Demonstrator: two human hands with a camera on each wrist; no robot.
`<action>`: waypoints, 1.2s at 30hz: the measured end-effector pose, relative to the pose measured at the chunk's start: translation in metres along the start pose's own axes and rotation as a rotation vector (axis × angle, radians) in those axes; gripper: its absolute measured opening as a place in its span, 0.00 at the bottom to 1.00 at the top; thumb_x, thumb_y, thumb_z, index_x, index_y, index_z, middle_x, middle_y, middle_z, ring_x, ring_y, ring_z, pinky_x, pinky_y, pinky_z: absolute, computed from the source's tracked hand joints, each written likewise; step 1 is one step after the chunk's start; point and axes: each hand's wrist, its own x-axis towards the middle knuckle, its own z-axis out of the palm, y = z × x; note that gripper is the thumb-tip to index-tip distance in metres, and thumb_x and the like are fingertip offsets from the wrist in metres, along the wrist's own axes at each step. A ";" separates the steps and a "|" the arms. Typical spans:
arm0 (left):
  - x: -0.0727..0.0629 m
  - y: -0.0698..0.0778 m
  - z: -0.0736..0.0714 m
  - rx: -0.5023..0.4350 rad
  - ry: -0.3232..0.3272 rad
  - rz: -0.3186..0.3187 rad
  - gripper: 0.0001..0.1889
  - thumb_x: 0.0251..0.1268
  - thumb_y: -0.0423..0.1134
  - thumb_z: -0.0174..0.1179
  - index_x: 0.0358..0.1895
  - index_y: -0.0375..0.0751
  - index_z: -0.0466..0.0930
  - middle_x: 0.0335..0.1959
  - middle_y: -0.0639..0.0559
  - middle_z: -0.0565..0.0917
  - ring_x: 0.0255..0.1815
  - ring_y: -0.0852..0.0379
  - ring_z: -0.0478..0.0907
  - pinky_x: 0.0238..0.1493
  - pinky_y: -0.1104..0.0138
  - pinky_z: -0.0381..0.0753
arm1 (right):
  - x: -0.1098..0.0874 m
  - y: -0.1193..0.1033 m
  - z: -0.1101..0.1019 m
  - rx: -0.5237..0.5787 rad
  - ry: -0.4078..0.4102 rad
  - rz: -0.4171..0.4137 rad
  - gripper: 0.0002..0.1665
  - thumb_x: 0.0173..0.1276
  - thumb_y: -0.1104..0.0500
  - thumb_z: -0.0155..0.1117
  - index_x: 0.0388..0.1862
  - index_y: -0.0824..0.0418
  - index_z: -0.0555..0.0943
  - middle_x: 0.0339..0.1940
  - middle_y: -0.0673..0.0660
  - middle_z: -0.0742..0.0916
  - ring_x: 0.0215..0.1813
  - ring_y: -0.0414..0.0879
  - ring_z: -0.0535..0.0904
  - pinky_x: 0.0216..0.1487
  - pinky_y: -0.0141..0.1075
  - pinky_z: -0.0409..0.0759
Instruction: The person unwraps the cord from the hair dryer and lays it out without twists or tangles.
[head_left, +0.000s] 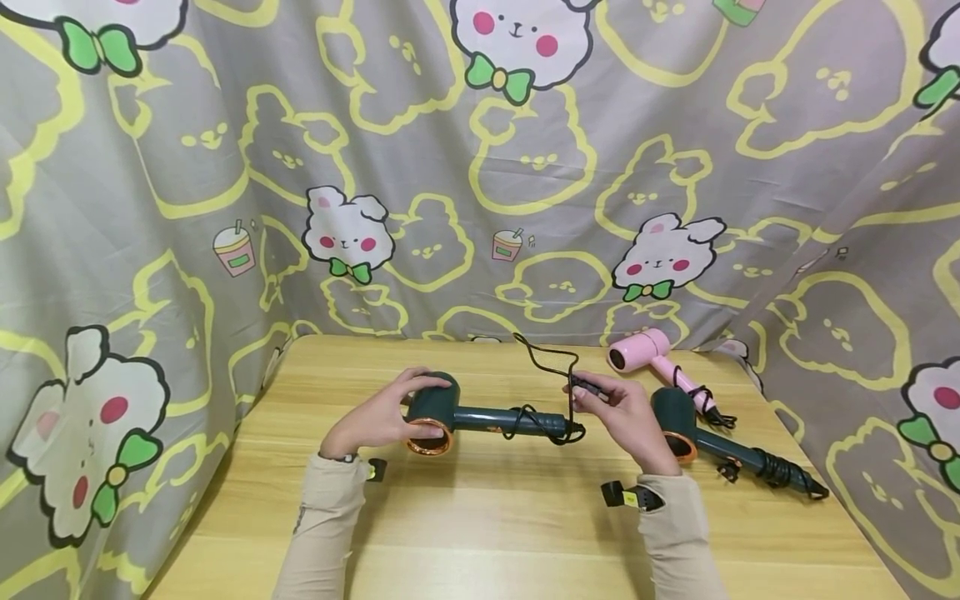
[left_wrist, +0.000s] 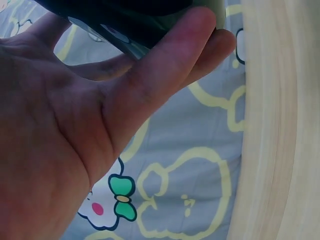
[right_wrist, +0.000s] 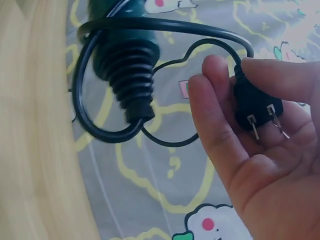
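A dark green hair dryer (head_left: 435,398) with a copper-coloured rim lies across the middle of the view, handle pointing right. My left hand (head_left: 384,414) grips its head from the left, fingers over the top and thumb at the rim. In the left wrist view the thumb (left_wrist: 165,65) presses against the dark body. My right hand (head_left: 618,414) pinches the black two-pin plug (right_wrist: 256,102) between thumb and fingers, pins toward the palm. From the plug, the black cord (head_left: 551,354) arches up in a loose loop and winds about the handle near its ribbed end (right_wrist: 127,75).
A second dark green hair dryer (head_left: 671,412), its cord wrapped round the handle, lies right of my right hand. Behind it is a pink hair dryer (head_left: 637,350) with a bundled cord. The wooden table (head_left: 480,533) ends at a patterned curtain (head_left: 420,167).
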 end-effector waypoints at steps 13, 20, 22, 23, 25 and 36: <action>-0.001 0.000 0.000 -0.001 0.008 -0.019 0.36 0.59 0.56 0.75 0.71 0.64 0.74 0.78 0.39 0.60 0.64 0.36 0.75 0.58 0.46 0.80 | -0.016 -0.029 0.001 -0.122 0.073 -0.103 0.21 0.76 0.57 0.66 0.63 0.66 0.83 0.43 0.67 0.91 0.38 0.38 0.89 0.44 0.29 0.85; 0.000 -0.001 -0.003 -0.003 0.042 -0.022 0.37 0.60 0.56 0.75 0.73 0.62 0.71 0.78 0.39 0.60 0.66 0.35 0.75 0.59 0.43 0.80 | -0.028 -0.046 0.004 -0.140 0.018 -0.219 0.17 0.74 0.62 0.67 0.60 0.62 0.85 0.47 0.62 0.90 0.39 0.45 0.88 0.42 0.35 0.88; -0.001 -0.001 -0.004 0.003 0.053 -0.021 0.38 0.60 0.56 0.75 0.73 0.62 0.71 0.78 0.39 0.60 0.66 0.35 0.75 0.60 0.43 0.79 | -0.032 -0.051 0.005 -0.166 0.006 -0.252 0.16 0.73 0.63 0.68 0.58 0.60 0.86 0.47 0.59 0.90 0.40 0.44 0.88 0.42 0.35 0.88; -0.001 -0.002 -0.004 0.003 0.057 -0.020 0.38 0.60 0.56 0.75 0.73 0.62 0.71 0.78 0.40 0.60 0.66 0.35 0.74 0.60 0.43 0.80 | -0.034 -0.054 0.005 -0.185 0.004 -0.269 0.16 0.73 0.63 0.69 0.58 0.59 0.87 0.47 0.58 0.90 0.40 0.42 0.88 0.43 0.35 0.88; -0.001 -0.003 -0.005 0.006 0.063 -0.015 0.38 0.59 0.56 0.75 0.73 0.62 0.71 0.78 0.40 0.60 0.67 0.35 0.74 0.60 0.43 0.79 | -0.038 -0.058 0.007 -0.220 -0.003 -0.311 0.15 0.72 0.64 0.69 0.56 0.58 0.88 0.48 0.56 0.91 0.42 0.40 0.88 0.44 0.33 0.87; -0.006 -0.004 -0.010 0.009 0.131 -0.026 0.38 0.56 0.54 0.78 0.72 0.62 0.73 0.79 0.40 0.60 0.65 0.32 0.75 0.59 0.40 0.80 | -0.049 -0.068 0.009 -0.242 -0.169 -0.375 0.14 0.71 0.64 0.70 0.52 0.50 0.90 0.49 0.48 0.90 0.49 0.43 0.86 0.45 0.33 0.83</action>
